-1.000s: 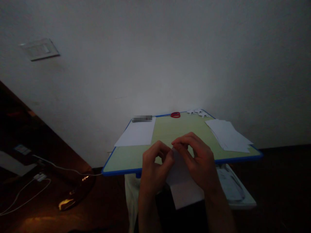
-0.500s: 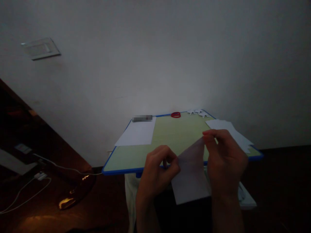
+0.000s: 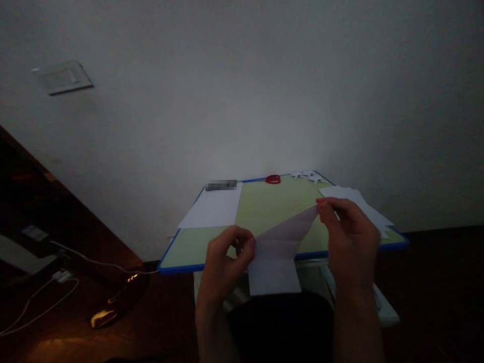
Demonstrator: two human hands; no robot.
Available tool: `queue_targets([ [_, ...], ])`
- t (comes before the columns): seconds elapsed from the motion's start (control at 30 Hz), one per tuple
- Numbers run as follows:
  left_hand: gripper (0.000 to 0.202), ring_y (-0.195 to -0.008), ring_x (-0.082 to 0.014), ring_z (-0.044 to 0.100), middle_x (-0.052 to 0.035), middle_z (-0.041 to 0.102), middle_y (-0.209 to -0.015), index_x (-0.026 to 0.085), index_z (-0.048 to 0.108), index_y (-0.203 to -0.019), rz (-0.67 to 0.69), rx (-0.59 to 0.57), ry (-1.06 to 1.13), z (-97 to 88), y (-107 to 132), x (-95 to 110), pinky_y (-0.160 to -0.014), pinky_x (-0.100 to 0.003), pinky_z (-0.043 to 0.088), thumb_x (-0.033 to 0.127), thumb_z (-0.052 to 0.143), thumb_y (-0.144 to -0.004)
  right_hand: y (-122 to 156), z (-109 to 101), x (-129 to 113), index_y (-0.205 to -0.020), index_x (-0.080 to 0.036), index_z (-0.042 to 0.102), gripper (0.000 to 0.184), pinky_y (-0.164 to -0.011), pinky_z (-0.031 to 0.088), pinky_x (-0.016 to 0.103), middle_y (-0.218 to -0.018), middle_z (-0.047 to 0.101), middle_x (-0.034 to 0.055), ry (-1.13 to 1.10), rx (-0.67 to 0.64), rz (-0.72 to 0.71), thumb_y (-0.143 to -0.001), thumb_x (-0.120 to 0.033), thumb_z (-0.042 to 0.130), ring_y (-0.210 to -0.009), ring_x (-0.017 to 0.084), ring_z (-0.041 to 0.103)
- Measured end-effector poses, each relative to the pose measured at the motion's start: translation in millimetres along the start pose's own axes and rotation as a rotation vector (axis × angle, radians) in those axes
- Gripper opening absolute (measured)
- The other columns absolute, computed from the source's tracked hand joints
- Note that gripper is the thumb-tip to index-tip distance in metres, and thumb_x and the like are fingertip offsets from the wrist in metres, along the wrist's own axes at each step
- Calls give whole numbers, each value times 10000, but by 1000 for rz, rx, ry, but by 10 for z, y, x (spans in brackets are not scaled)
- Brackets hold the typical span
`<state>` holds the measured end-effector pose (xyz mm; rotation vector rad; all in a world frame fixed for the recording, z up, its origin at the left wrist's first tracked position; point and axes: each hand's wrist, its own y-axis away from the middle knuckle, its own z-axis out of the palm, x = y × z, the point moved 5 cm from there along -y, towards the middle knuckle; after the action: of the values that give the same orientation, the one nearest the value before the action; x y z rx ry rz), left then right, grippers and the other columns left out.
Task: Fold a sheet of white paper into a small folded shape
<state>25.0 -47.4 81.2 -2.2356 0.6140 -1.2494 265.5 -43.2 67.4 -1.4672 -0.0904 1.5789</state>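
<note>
A: From the head view, where is the paper (image 3: pixel 275 252)?
B: In the air, between the two hands and in front of the table's (image 3: pixel 260 206) near edge.
A: How is it gripped?
B: The left hand (image 3: pixel 227 264) has thumb and finger pinched on its upper left edge; the right hand (image 3: pixel 351 242) pinches the pointed upper right corner, higher up. The top edge slants between them, and a crease runs across below.
A: How would you handle it well?
B: I'd keep both pinches light and close to the edge, with just enough pull to hold the top edge straight. Too much could tear that thin corner or bend the paper off its crease. The lower part hangs free, so I'd steady it before pressing anything flat.
A: Anything near?
B: The scissors (image 3: pixel 273 179) lie at the far edge, well apart; the stack (image 3: pixel 355 204) lies beyond the right hand.
</note>
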Motion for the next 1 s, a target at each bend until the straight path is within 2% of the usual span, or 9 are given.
queue_targets([
  [0.07, 136, -654, -141, 629, 9, 689, -705, 197, 681, -779, -9, 61, -18, -42, 9, -34, -641, -253, 508, 206, 644, -910, -35, -30, 53, -934, -237, 784, 68, -757, 562, 341, -931, 761, 31, -14, -81, 4, -936, -304, 793, -866, 202, 702],
  [0.13, 135, -655, -140, 630, 12, 683, -705, 198, 681, -782, -3, 87, -39, -64, 13, -41, -639, -252, 505, 200, 649, -913, -64, -86, 56, -1061, -255, 778, 131, -776, 552, 361, -1037, 762, 45, -18, -118, -42, -936, -292, 790, -939, 223, 708],
  [0.23, 137, -644, -136, 611, 12, 670, -701, 199, 685, -776, 51, 62, -61, -60, 10, 3, -624, -249, 488, 165, 654, -905, -63, -133, -93, -1206, -306, 750, 280, -900, 528, 441, -1199, 734, 63, 95, -185, -251, -933, -267, 794, -1122, 274, 672],
  [0.33, 148, -660, -136, 612, 10, 665, -719, 199, 685, -783, 106, 28, -69, -45, 9, 79, -643, -252, 490, 128, 652, -908, 40, 4, -289, -1072, -320, 793, 151, -1012, 491, 506, -1198, 741, 53, 274, -451, -448, -954, -226, 779, -1166, 288, 630],
  [0.43, 152, -685, -140, 630, 8, 674, -736, 199, 693, -794, 130, -21, -86, -21, 12, 160, -666, -256, 493, 109, 670, -914, 165, 182, -393, -1059, -305, 782, 165, -1072, 472, 533, -1177, 762, 36, 282, -672, -492, -953, -178, 779, -1201, 288, 621],
  [0.5, 151, -701, -144, 639, 4, 683, -747, 199, 701, -799, 139, -48, -94, -3, 16, 213, -670, -258, 492, 104, 685, -916, 223, 287, -400, -1057, -298, 775, 192, -1058, 469, 535, -1173, 770, 30, 301, -758, -489, -936, -151, 791, -1202, 291, 629],
  [0.67, 158, -720, -146, 651, -1, 704, -768, 202, 711, -807, 169, -50, -83, 20, 23, 315, -665, -250, 495, 81, 705, -908, 256, 384, -354, -974, -267, 742, 154, -942, 484, 487, -994, 774, 20, 299, -816, -477, -942, -119, 766, -1056, 265, 671],
  [1.0, 174, -702, -153, 663, 7, 694, -733, 209, 691, -799, 248, -83, -156, -45, 85, 453, -630, -253, 482, 79, 709, -914, 216, 316, -414, -906, -267, 720, 177, -916, 472, 472, -923, 773, -13, 268, -832, -528, -900, -95, 763, -961, 234, 688],
])
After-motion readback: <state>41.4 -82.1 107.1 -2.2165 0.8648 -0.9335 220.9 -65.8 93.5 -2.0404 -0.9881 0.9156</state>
